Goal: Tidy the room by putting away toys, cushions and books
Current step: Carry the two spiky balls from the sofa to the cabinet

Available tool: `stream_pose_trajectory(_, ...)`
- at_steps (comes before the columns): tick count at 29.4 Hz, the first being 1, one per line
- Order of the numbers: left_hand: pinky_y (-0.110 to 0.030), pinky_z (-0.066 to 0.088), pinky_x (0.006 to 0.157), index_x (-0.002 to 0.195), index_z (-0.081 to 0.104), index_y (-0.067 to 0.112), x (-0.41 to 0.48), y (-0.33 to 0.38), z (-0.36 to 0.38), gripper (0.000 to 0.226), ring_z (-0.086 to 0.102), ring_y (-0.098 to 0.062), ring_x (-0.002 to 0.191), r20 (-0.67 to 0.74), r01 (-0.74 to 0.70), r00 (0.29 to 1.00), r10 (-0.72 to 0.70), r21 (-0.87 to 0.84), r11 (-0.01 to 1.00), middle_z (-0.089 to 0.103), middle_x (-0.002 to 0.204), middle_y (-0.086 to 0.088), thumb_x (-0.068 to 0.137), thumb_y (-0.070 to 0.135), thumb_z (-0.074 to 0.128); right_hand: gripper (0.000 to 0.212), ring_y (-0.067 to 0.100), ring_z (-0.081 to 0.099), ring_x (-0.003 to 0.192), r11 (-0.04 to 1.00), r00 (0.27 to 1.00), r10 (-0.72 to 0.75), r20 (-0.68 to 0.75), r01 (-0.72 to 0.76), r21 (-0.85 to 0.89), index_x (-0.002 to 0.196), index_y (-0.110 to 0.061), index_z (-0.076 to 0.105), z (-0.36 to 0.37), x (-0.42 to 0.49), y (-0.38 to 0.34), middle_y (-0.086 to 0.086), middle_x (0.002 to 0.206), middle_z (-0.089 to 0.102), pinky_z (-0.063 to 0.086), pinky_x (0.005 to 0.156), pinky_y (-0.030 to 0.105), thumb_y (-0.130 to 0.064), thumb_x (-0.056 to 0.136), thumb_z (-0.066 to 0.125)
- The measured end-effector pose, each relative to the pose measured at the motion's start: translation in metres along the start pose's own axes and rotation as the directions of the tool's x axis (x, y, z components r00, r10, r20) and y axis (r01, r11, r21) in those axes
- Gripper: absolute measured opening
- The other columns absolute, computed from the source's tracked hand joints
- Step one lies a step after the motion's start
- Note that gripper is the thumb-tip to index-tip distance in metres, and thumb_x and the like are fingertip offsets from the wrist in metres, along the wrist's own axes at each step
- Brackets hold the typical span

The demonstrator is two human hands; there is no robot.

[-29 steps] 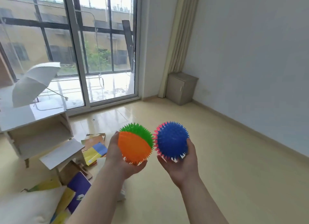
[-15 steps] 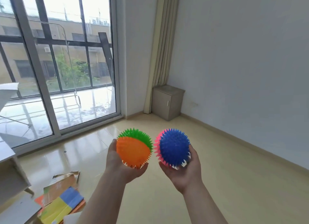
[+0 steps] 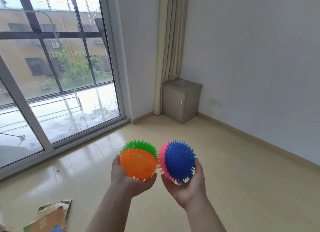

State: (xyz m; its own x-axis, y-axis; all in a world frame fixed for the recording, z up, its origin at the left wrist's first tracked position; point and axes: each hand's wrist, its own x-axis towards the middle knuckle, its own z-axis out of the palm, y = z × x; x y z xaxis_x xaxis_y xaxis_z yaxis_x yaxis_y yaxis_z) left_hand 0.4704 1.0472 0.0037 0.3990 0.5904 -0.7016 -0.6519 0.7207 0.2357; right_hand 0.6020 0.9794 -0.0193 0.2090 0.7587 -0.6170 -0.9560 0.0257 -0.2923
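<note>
My left hand (image 3: 128, 181) cups an orange and green spiky ball (image 3: 138, 160) from below, palm up. Beside it my right hand (image 3: 187, 188) holds a blue and pink spiky ball (image 3: 178, 160) the same way, fingers curled under it. The two balls almost touch, held in front of me above the floor. Books (image 3: 50, 218) lie on the floor at the lower left, partly cut off by the frame edge.
A small grey cabinet (image 3: 181, 100) stands in the far corner beside a beige curtain (image 3: 168, 49). Glass sliding doors (image 3: 57, 86) fill the left wall. A white wall (image 3: 259, 67) runs along the right. Beige floor (image 3: 242, 179) stretches ahead.
The view has swung right and up: the shelf, umbrella and cushion have left the frame and the corner cabinet is nearer. Both hands keep holding their balls the same way.
</note>
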Motion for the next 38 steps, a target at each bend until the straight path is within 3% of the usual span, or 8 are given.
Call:
stream_pose_trajectory(3, -0.047, 0.041, 0.093, 0.112, 0.056, 0.016, 0.039, 0.006, 0.035, 0.061, 0.054, -0.035, 0.087, -0.071, 0.034, 0.997, -0.036, -0.032, 0.999, 0.060, 0.099, -0.013, 0.073, 0.062, 0.062, 0.043, 0.040, 0.057, 0.096, 1.000, 0.995, 0.027, -0.094, -0.027, 0.002, 0.108, -0.013, 0.057, 0.019, 0.043, -0.037, 0.017, 0.118, 0.052, 0.051, 0.080, 0.046, -0.046, 0.082, 0.062)
stream_pose_trajectory(8, -0.048, 0.042, 0.091, 0.118, 0.055, 0.019, 0.144, 0.043, 0.160, 0.062, 0.053, -0.034, 0.092, -0.031, -0.038, 0.999, 0.036, -0.046, 0.998, 0.059, 0.105, -0.011, 0.073, 0.061, 0.061, 0.041, 0.043, 0.057, 0.108, 0.999, 0.999, 0.051, -0.014, -0.051, 0.018, 0.103, -0.012, 0.056, 0.104, 0.149, -0.140, 0.018, 0.122, 0.050, 0.050, 0.087, 0.049, -0.045, 0.080, 0.065)
stream_pose_trajectory(15, -0.047, 0.040, 0.096, 0.110, 0.057, 0.017, 0.268, 0.064, 0.244, 0.055, 0.053, -0.035, 0.092, -0.078, 0.030, 0.996, -0.031, -0.015, 0.999, 0.060, 0.099, -0.012, 0.074, 0.059, 0.057, 0.041, 0.041, 0.057, 0.108, 0.999, 0.996, 0.031, -0.080, -0.033, -0.027, 0.103, -0.011, 0.056, 0.148, 0.256, -0.220, 0.018, 0.122, 0.051, 0.051, 0.087, 0.048, -0.045, 0.081, 0.064)
stream_pose_trajectory(19, -0.041, 0.038, 0.098, 0.096, 0.058, 0.013, 0.356, 0.081, 0.315, 0.045, 0.053, -0.032, 0.087, -0.004, 0.053, 0.999, -0.053, 0.071, 0.996, 0.062, 0.096, -0.011, 0.078, 0.054, 0.053, 0.039, 0.041, 0.056, 0.111, 0.999, 0.997, -0.041, -0.065, 0.039, -0.034, 0.101, -0.011, 0.057, 0.180, 0.340, -0.272, 0.018, 0.121, 0.052, 0.050, 0.089, 0.048, -0.046, 0.083, 0.063)
stream_pose_trajectory(22, -0.038, 0.041, 0.088, 0.094, 0.059, 0.011, 0.414, 0.103, 0.374, 0.047, 0.055, -0.032, 0.086, 0.057, 0.083, 0.994, -0.090, 0.110, 0.990, 0.063, 0.094, -0.012, 0.081, 0.056, 0.050, 0.038, 0.041, 0.058, 0.107, 0.997, 0.994, -0.076, -0.084, 0.075, -0.010, 0.103, -0.012, 0.057, 0.220, 0.399, -0.313, 0.019, 0.119, 0.053, 0.052, 0.084, 0.048, -0.043, 0.083, 0.063)
stream_pose_trajectory(26, -0.041, 0.040, 0.090, 0.098, 0.061, 0.014, 0.486, 0.136, 0.466, 0.051, 0.055, -0.032, 0.088, 0.138, 0.077, 0.985, -0.103, 0.181, 0.980, 0.064, 0.096, -0.012, 0.083, 0.061, 0.046, 0.043, 0.041, 0.059, 0.100, 0.987, 0.985, -0.162, -0.065, 0.163, 0.011, 0.115, -0.014, 0.054, 0.280, 0.474, -0.378, 0.020, 0.117, 0.052, 0.052, 0.082, 0.047, -0.042, 0.083, 0.063)
stream_pose_trajectory(30, -0.042, 0.044, 0.075, 0.103, 0.060, 0.019, 0.560, 0.159, 0.525, 0.049, 0.056, -0.031, 0.088, 0.112, 0.091, 0.986, -0.120, 0.238, 0.967, 0.065, 0.095, -0.010, 0.085, 0.061, 0.042, 0.037, 0.040, 0.059, 0.104, 0.980, 0.976, -0.198, -0.092, 0.200, 0.016, 0.106, -0.015, 0.057, 0.313, 0.545, -0.426, 0.017, 0.120, 0.053, 0.053, 0.077, 0.045, -0.043, 0.083, 0.063)
stream_pose_trajectory(38, -0.040, 0.044, 0.081, 0.110, 0.061, 0.024, 0.718, 0.190, 0.623, 0.048, 0.059, -0.030, 0.091, 0.095, 0.081, 0.990, -0.101, 0.197, 0.977, 0.068, 0.101, -0.008, 0.085, 0.059, 0.041, 0.043, 0.040, 0.056, 0.112, 0.992, 0.992, -0.114, -0.057, 0.111, -0.053, 0.115, -0.016, 0.056, 0.361, 0.712, -0.517, 0.018, 0.125, 0.049, 0.053, 0.081, 0.047, -0.046, 0.085, 0.061)
